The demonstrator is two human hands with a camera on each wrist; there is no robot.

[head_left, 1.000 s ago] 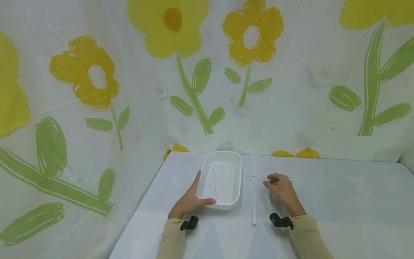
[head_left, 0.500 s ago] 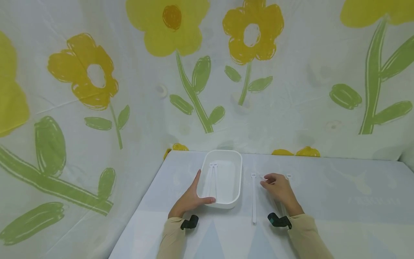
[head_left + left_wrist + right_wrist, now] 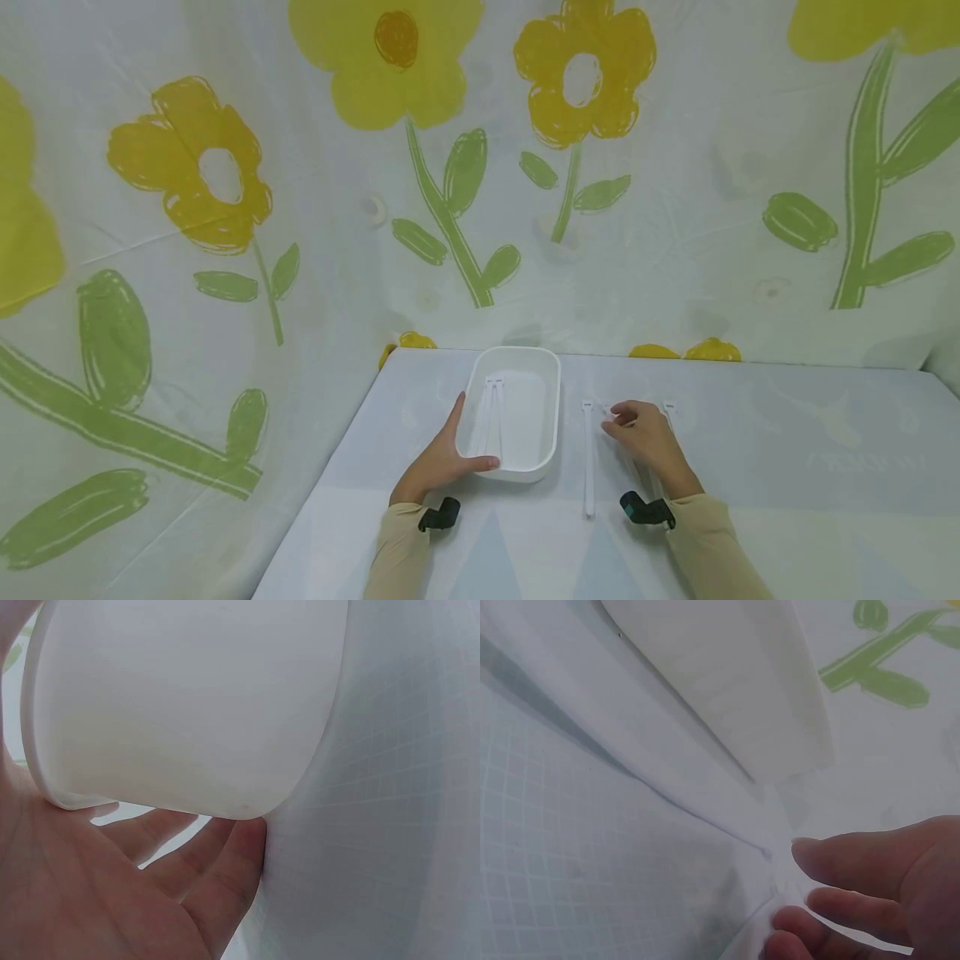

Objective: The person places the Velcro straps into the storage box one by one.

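A white rectangular tub (image 3: 517, 474) stands on the table with two white cable ties (image 3: 499, 417) lying lengthwise inside. My left hand (image 3: 438, 461) rests against its near left corner, thumb on the front rim and straight fingers along the left side; the left wrist view has those fingers touching the tub's wall (image 3: 195, 705). My right hand (image 3: 648, 433) pinches a white cable tie, slightly slanted, mostly hidden by the hand; in the right wrist view thumb and fingers (image 3: 855, 862) close around its end. Another cable tie (image 3: 588, 462) lies between the tub and the right hand.
A further cable tie (image 3: 670, 410) shows its head beyond the right hand, its length partly covered by the wrist. The pale table (image 3: 810, 467) extends to the right. A flower-printed cloth (image 3: 675, 250) hangs behind and at the left.
My right hand has shifted slightly left, the pinched cable tie slanting left with it, and the head of the far-right tie has come into view. My left hand and the tub stay put.
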